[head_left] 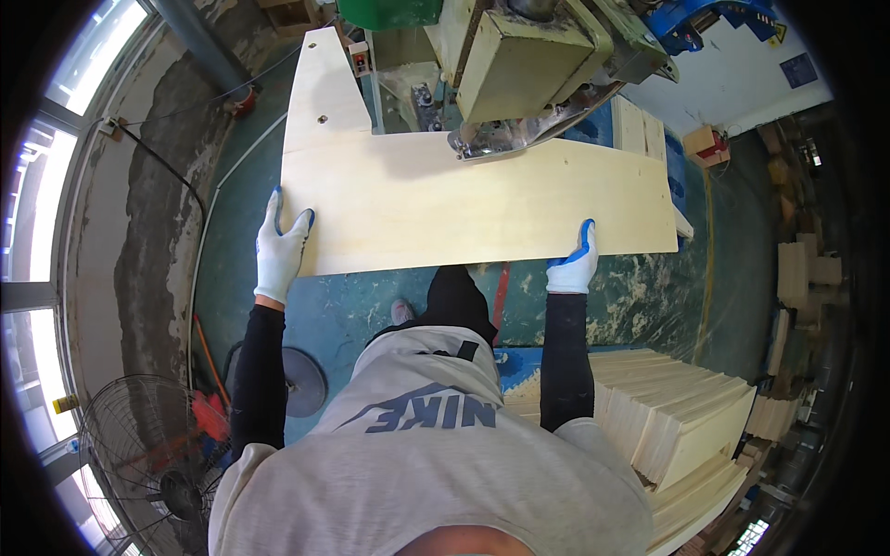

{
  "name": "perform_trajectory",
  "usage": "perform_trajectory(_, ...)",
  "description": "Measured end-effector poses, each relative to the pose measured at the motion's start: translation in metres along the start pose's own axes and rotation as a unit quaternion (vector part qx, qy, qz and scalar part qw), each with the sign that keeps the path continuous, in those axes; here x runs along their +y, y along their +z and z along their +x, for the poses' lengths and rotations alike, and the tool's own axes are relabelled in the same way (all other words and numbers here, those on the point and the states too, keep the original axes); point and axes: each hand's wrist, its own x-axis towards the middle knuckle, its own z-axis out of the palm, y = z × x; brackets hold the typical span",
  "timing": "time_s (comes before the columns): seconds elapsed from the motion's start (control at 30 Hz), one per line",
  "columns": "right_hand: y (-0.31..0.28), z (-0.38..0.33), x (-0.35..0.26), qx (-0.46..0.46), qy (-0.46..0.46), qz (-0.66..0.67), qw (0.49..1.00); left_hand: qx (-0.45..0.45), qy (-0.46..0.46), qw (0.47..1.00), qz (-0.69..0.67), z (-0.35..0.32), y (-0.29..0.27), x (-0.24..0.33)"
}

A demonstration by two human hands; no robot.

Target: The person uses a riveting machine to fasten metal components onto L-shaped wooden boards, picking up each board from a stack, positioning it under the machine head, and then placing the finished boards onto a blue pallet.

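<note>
A large, pale L-shaped wooden panel [445, 208] lies flat in front of me, with one arm reaching away at the left and a long part stretching to the right. My left hand [280, 246], in a white and blue glove, grips its left edge near the front corner, thumb on top. On the near edge toward the right, my right hand [576, 264] is closed around the board, thumb on top and fingers hidden underneath. A metal machine head with a guard [501, 137] overhangs the panel's far edge. Two small holes show in the panel's left arm.
Stacked wooden boards [681, 412] stand behind my right arm. A wire-cage fan [153, 454] and a round dark base [301, 382] are at the lower left. Beyond the panel rises the greenish machine body [524, 69]. Windows line the left wall.
</note>
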Motion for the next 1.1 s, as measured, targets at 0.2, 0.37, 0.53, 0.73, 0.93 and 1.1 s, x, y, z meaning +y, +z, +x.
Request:
perform_trajectory(0.2,0.004,-0.005,0.003,0.007,-0.002,-0.009,1.0,0.002,-0.014,1.0,0.008,-0.001,-0.007,0.008)
perform_trajectory(0.37,0.005,-0.005,-0.009,-0.038,0.009,0.017,0.999,0.003,-0.039,0.999,-0.013,0.0,-0.009,0.023)
perform_trajectory(0.53,-0.004,0.004,-0.023,-0.038,0.04,0.012,0.998,0.047,0.024,0.999,0.011,-0.02,-0.005,0.017)
perform_trajectory(0.73,0.011,-0.041,0.003,-0.056,0.077,0.009,0.995,0.087,-0.005,0.994,-0.061,-0.062,-0.059,-0.03)
perform_trajectory(0.93,0.046,-0.065,0.041,-0.081,0.152,0.027,0.985,0.111,-0.081,0.989,-0.053,-0.068,-0.13,-0.057)
perform_trajectory(1.1,0.045,-0.062,0.059,-0.075,0.181,0.045,0.979,0.105,-0.097,0.988,-0.052,-0.055,-0.147,-0.06)
